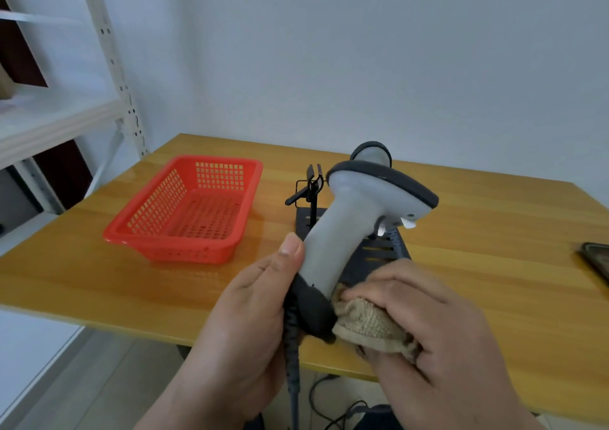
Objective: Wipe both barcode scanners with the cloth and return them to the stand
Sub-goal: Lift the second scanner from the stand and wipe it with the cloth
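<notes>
Head view: scanner (pixel 359 218) is gripped at its handle base by left hand (pixel 244 324) above near tabletop (pixel 99 284); cloth (pixel 369 326) is pinched in right hand (pixel 438 340) fingers. Handle should be rubbed firmly, rotated.

A plain pale wall (pixel 362 50) stood behind a wooden table (pixel 494 248) with a warm orange-yellow top. To the left rose a white metal shelving unit (pixel 108 67) with perforated uprights, dark panels showing behind it. Pale grey floor (pixel 99 380) lay below the table's near edge, under soft, even light.
</notes>
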Available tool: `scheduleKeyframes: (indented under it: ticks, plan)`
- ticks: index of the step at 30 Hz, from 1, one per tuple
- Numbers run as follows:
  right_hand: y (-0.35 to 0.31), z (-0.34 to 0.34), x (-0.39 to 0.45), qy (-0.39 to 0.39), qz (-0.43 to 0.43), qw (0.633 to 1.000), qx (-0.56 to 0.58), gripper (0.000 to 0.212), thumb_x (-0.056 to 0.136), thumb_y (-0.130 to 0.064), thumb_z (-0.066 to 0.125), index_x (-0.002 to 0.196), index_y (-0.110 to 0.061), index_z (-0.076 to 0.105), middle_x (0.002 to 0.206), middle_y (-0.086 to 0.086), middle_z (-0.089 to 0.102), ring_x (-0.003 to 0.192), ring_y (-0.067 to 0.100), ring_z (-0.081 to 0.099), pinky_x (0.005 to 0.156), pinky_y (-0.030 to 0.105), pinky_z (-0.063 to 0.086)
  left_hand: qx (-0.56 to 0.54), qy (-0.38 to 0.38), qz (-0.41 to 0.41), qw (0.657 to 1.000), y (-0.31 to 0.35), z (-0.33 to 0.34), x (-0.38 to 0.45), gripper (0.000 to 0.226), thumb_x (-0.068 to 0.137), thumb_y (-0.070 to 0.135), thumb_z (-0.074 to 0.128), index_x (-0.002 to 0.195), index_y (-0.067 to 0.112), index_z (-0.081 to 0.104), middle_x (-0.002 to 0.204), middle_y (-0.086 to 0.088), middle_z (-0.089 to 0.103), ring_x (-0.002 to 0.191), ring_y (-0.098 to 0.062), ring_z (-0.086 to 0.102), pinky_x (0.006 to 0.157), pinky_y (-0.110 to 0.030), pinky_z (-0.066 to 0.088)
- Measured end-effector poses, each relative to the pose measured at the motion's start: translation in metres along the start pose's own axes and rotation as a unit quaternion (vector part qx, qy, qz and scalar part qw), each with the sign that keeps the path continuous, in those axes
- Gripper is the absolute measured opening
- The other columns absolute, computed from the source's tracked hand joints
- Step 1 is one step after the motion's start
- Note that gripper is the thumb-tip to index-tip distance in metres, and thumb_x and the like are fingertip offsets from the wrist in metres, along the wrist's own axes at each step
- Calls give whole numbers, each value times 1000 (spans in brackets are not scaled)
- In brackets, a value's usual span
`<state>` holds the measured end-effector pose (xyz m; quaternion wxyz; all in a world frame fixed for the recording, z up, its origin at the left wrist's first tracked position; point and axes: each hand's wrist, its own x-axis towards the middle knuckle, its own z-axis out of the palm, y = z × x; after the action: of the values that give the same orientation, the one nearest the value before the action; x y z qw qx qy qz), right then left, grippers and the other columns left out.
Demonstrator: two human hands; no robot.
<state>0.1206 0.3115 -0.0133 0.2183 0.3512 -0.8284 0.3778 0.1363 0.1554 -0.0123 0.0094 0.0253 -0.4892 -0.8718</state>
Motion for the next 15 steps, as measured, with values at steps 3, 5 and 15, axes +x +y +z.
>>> scheduleKeyframes:
  ticks: [3, 5, 15]
  plan:
    - [-12, 4, 4, 60, -18, 998, -7, 22, 75, -9, 68, 95, -17, 75, 93, -6, 60, 79, 6, 59, 67, 8, 42, 4, -8, 13, 1000, 2, 8, 0, 45, 86, 36, 47, 82, 5, 78, 78, -19, 74, 69, -25, 72, 59, -30, 58]
    - [-18, 11, 1, 46, -54, 997, -36, 18, 90, -21, 59, 100, -19, 74, 96, -4, 58, 84, 12, 58, 73, 16, 45, 3, 7, 24, 1000, 4, 10, -1, 46, 85, 38, 47, 85, 3, 76, 78, -20, 73, 70, -28, 71, 59, -33, 58]
    - [-18, 13, 0, 40, -55, 997, -30, 26, 80, -13, 61, 102, -19, 74, 99, -5, 59, 87, 12, 59, 74, 16, 46, 78, 85, 67, 991, 1, 12, -6, 44, 85, 45, 45, 73, 20, 79, 69, -8, 75, 65, -20, 72, 54, -28, 56]
